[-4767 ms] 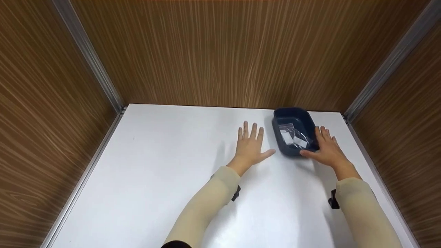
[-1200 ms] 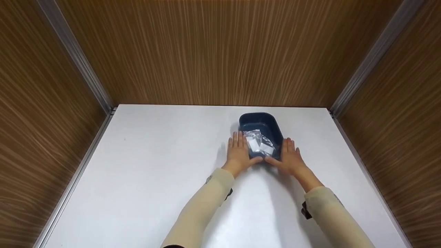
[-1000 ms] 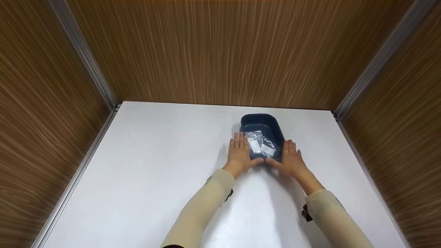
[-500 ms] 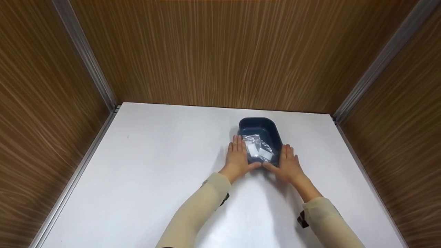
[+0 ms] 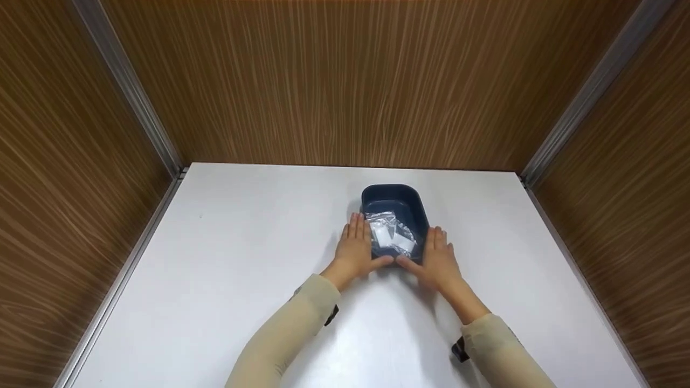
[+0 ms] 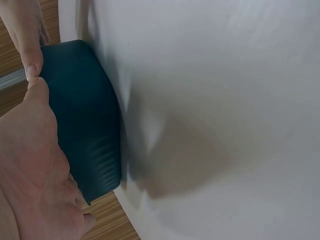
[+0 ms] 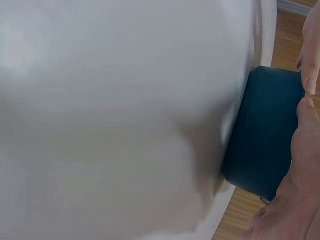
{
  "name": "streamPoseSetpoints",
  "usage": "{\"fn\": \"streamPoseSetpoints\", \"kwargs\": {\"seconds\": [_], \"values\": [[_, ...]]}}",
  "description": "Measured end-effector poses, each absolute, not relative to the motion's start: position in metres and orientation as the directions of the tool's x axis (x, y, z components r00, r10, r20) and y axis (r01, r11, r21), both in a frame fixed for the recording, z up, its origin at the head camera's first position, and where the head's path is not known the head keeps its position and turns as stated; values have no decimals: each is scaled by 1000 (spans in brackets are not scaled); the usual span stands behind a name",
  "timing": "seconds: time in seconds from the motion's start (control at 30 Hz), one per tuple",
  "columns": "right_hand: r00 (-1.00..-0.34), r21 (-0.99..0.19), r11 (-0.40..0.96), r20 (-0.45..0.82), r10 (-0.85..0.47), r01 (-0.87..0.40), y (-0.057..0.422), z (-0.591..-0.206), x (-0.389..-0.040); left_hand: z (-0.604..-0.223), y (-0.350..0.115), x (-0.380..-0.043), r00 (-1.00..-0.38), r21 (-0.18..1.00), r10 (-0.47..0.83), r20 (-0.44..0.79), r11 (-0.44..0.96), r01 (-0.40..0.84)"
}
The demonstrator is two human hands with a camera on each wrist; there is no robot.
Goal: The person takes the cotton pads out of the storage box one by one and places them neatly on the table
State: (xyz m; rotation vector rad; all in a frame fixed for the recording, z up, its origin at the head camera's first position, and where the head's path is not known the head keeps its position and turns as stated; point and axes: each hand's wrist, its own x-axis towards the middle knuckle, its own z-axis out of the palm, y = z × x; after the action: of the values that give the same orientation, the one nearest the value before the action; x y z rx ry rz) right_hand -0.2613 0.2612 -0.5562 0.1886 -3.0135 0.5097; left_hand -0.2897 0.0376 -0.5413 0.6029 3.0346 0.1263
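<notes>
A dark blue rectangular plastic container point(image 5: 398, 195) with rounded corners stands on the white table, a little right of the middle. Two clear zip bags point(image 5: 383, 235), each with a white piece inside, lie in its near half. My left hand point(image 5: 353, 249) is flat against the container's left side, fingers straight. On the opposite side rests my right hand point(image 5: 440, 265), its fingers extended too. Both thumbs run along the near rim, tips nearly meeting. In the left wrist view the container's outer wall point(image 6: 87, 115) is ribbed near one end; the right wrist view shows its wall point(image 7: 265, 130) smooth.
Wood-grain panels enclose the white table point(image 5: 242, 231): a back panel point(image 5: 345, 86), a left panel point(image 5: 64, 188) and a right panel point(image 5: 625, 199). Metal profiles run along the corners and side edges. Table surface extends left, right and in front of the container.
At first only the right hand was at the container, farther right and back. The left hand has since come against its other side. Both hands and container have shifted left and slightly nearer.
</notes>
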Motion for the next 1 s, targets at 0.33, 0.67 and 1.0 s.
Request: {"fn": "streamPoseSetpoints", "kwargs": {"seconds": [0.33,0.67,1.0], "values": [[-992,-315,942,87,-96,-118,237,-560,-251,-544,13,-282,-915,108,401,-46,913,394],[-988,-282,950,107,-110,-136,214,-561,-246,-548,-12,-275,-912,58,408,-39,912,405],[-979,-270,950,167,-115,-158,192,-559,-244,-543,-35,-269,-914,105,407,-5,909,404]]}}
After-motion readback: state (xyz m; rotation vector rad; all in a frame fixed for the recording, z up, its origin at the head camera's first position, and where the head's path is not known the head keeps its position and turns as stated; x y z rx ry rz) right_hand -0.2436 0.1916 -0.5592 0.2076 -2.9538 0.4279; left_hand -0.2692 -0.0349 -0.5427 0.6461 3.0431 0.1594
